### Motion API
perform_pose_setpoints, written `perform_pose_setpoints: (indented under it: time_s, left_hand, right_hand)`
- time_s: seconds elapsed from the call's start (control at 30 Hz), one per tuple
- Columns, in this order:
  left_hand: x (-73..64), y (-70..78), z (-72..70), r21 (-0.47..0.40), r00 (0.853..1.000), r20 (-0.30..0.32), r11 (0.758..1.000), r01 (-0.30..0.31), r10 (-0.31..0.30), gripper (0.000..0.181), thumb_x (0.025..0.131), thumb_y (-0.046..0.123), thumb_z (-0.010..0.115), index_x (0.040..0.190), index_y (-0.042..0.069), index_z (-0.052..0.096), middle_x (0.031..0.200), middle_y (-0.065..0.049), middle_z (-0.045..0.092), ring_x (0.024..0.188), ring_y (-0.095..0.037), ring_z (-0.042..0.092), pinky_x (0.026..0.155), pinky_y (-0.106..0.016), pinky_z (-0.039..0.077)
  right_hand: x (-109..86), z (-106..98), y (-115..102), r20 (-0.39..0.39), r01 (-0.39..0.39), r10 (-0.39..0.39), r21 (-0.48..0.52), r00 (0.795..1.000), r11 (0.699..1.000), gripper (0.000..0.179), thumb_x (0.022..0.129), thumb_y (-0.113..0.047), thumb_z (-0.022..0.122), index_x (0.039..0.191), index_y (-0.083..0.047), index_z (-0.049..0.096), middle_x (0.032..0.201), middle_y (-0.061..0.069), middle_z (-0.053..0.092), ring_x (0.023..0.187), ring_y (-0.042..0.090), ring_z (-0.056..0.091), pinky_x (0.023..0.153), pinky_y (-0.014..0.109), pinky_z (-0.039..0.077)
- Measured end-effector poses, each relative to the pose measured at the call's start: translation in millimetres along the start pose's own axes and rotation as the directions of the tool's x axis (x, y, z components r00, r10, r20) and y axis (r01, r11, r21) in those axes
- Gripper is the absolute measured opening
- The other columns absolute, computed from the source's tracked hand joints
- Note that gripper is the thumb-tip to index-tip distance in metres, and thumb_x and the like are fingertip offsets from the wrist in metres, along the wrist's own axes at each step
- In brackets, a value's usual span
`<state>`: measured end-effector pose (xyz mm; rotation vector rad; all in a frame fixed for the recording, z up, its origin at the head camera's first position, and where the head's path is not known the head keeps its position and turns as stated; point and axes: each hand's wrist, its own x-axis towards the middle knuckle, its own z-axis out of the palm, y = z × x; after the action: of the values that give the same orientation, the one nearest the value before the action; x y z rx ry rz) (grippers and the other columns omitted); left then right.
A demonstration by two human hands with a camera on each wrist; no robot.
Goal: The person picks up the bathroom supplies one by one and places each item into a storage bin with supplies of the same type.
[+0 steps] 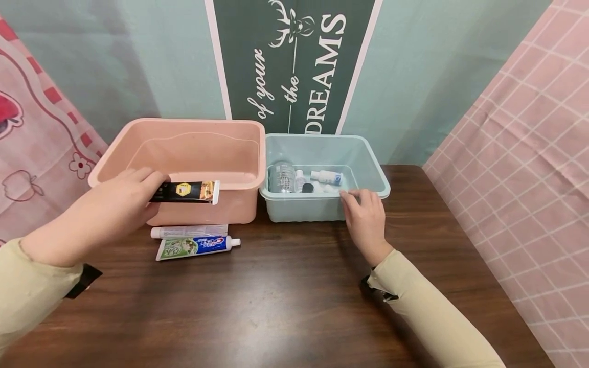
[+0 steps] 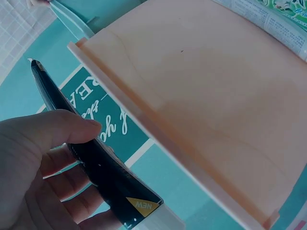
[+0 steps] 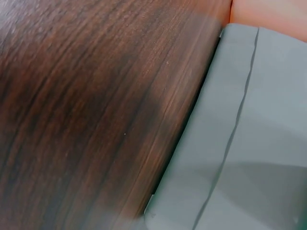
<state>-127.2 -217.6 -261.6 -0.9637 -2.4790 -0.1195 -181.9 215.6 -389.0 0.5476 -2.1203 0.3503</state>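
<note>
My left hand [image 1: 131,191] grips a black toothpaste tube [image 1: 184,191] above the front rim of the pink bin [image 1: 211,204]. Thumb and fingers wrap the tube's middle in the left wrist view, where its white cap [image 2: 160,220] shows. At the front right of the light blue bin [image 1: 308,209], my right hand [image 1: 365,217] pinches the rim. Inside that bin lie a clear bottle [image 1: 282,177], a white tube with a blue end [image 1: 327,177] and other small containers. The right wrist view shows the blue bin's outer wall [image 3: 249,143] but no fingers.
A green and blue toothpaste tube [image 1: 198,247] and a pale tube [image 1: 188,231] lie before the pink bin on the dark wooden table [image 1: 276,296]. Both bins stand side by side against a printed green cloth [image 1: 405,66]. Pink cloths hang left and right.
</note>
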Motion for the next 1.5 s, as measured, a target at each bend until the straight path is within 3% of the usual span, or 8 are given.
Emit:
perform_pose_setpoints:
  time_s: [0.23, 0.53, 0.73, 0.97, 1.2, 1.5]
  left_hand:
    - [6.7, -3.4, -5.5, -0.013, 0.999, 0.026, 0.999, -0.030, 0.030, 0.034, 0.061, -0.006, 0.069, 0.089, -0.003, 0.050, 0.077, -0.010, 0.050, 0.070, -0.029, 0.051, 0.061, -0.044, 0.043]
    - [21.9, -7.9, -9.9, -0.009, 0.989, 0.148, 1.000, 0.000, 0.002, 0.034, 0.063, -0.007, 0.070, 0.091, -0.002, 0.051, 0.081, -0.010, 0.051, 0.075, -0.028, 0.053, 0.066, -0.042, 0.046]
    - [25.9, -15.1, -10.3, -0.035, 0.989, 0.148, 0.999, -0.008, 0.013, 0.036, 0.062, -0.008, 0.072, 0.091, -0.003, 0.051, 0.080, -0.011, 0.051, 0.076, -0.028, 0.052, 0.066, -0.043, 0.045]
    - [33.6, -16.9, -11.0, -0.070, 0.967, 0.249, 0.994, 0.081, -0.061, 0.029, 0.069, -0.005, 0.072, 0.092, -0.001, 0.054, 0.084, -0.008, 0.055, 0.082, -0.026, 0.053, 0.072, -0.042, 0.046]
    - [40.1, -21.1, -8.7, -0.081, 0.960, 0.270, 0.993, 0.091, -0.067, 0.027, 0.071, -0.005, 0.071, 0.092, -0.002, 0.055, 0.085, -0.011, 0.057, 0.083, -0.028, 0.053, 0.073, -0.045, 0.047]
    - [48.6, -24.1, -9.6, -0.068, 0.939, 0.330, 0.989, 0.128, -0.098, 0.027, 0.072, -0.003, 0.071, 0.094, -0.003, 0.055, 0.090, -0.017, 0.058, 0.088, -0.032, 0.054, 0.077, -0.048, 0.045]
  right_hand:
    - [1.6, 2, -3, -0.005, 0.000, 0.000, -0.001, 1.000, 1.000, 0.016, 0.084, -0.005, 0.065, 0.099, -0.003, 0.069, 0.092, 0.016, 0.057, 0.075, 0.037, 0.050, 0.066, 0.046, 0.042]
    - [-1.1, -5, -3, 0.078, -0.017, 0.018, -0.017, 0.997, 1.000, 0.020, 0.085, -0.005, 0.064, 0.104, -0.003, 0.068, 0.095, 0.016, 0.057, 0.079, 0.035, 0.051, 0.066, 0.045, 0.043]
    - [-0.3, -4, -3, 0.058, -0.002, 0.003, -0.013, 0.998, 1.000, 0.018, 0.085, -0.005, 0.064, 0.102, -0.003, 0.069, 0.094, 0.016, 0.057, 0.078, 0.036, 0.051, 0.065, 0.045, 0.043]
    - [0.7, -4, -1, 0.050, 0.004, -0.003, -0.008, 0.999, 1.000, 0.018, 0.085, -0.006, 0.064, 0.102, -0.002, 0.068, 0.093, 0.017, 0.057, 0.078, 0.037, 0.050, 0.066, 0.046, 0.042]
    - [0.1, -7, 0, 0.090, 0.007, -0.005, -0.015, 0.996, 1.000, 0.021, 0.085, -0.009, 0.063, 0.105, -0.002, 0.067, 0.095, 0.017, 0.057, 0.078, 0.036, 0.050, 0.065, 0.046, 0.041]
    - [-0.3, -6, 1, 0.086, 0.022, -0.020, -0.016, 0.996, 1.000, 0.023, 0.085, -0.011, 0.062, 0.106, -0.001, 0.066, 0.095, 0.018, 0.056, 0.077, 0.037, 0.048, 0.065, 0.046, 0.040]
